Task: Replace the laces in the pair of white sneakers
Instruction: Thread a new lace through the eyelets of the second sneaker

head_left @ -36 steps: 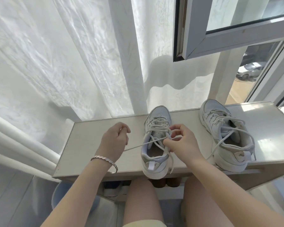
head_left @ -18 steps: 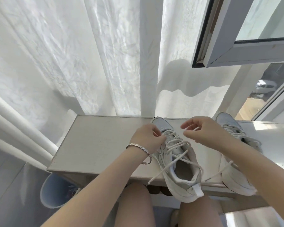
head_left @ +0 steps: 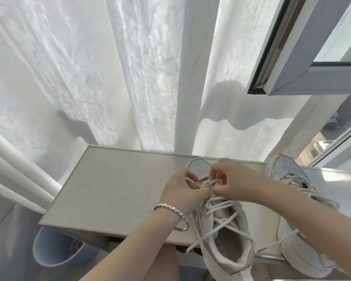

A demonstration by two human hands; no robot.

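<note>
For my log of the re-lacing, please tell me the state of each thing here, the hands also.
Left hand: pinches the lace near the toe.
Right hand: pinches the lace too.
Lace: threaded, slack, ends hanging off the shelf edge.
Middle sneaker: upright on the shelf, untied.
Right sneaker: upright, laces loose.
Window sash: open.
Curtain: drawn.

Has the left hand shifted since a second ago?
Yes. The left hand went right along the shelf, from bare board to the toe laces of the sneaker.
</note>
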